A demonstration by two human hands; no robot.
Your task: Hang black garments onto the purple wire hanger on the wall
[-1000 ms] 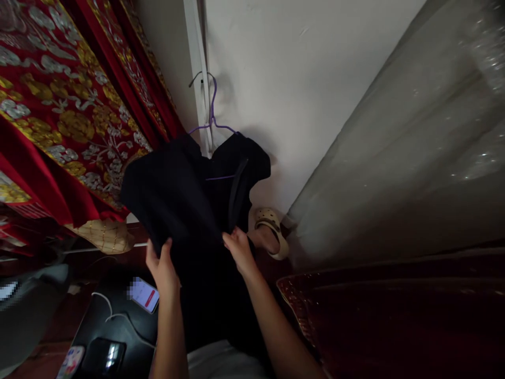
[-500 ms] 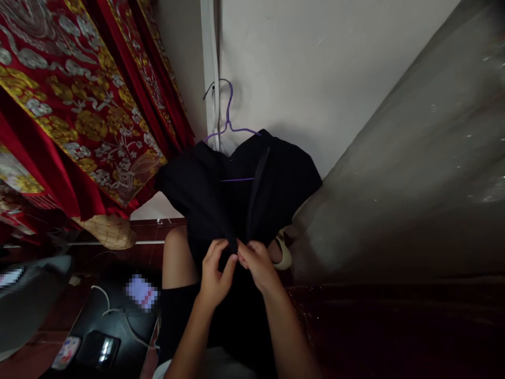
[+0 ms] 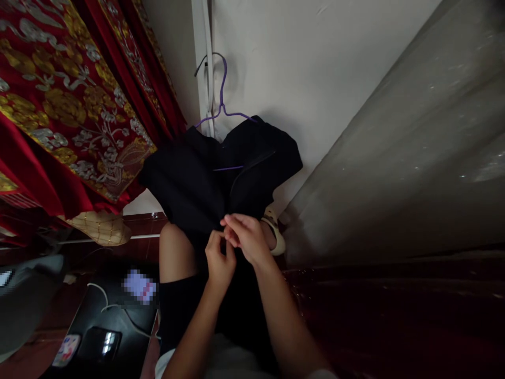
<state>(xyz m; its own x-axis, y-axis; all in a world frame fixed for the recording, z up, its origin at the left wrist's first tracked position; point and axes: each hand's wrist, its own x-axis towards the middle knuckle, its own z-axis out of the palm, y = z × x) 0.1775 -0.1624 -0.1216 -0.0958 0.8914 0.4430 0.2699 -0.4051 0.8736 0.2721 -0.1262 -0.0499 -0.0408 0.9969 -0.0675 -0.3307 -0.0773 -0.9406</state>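
Note:
A dark short-sleeved shirt (image 3: 185, 184) hangs with its front open at the collar on a purple hanger (image 3: 223, 100). My left hand (image 3: 221, 260) is closed in a pinch at the lower front of the shirt, the dark cloth between thumb and fingers. Just above and to its right, my right hand (image 3: 246, 237) pinches at the front opening, thumb and forefinger together on the shirt's edge. The exact spot under the fingertips is dark and partly hidden.
A red embroidered cloth (image 3: 74, 105) hangs at the left, and a grey translucent sheet (image 3: 386, 142) covers the right. On a low black table (image 3: 134, 347) lie a lit phone (image 3: 139, 287), a dark device (image 3: 100, 343) and a white cable (image 3: 130, 318).
My right hand has moved up along the shirt's front, above my left hand. The shirt's right front flap has tipped outward. The whole view has shifted slightly.

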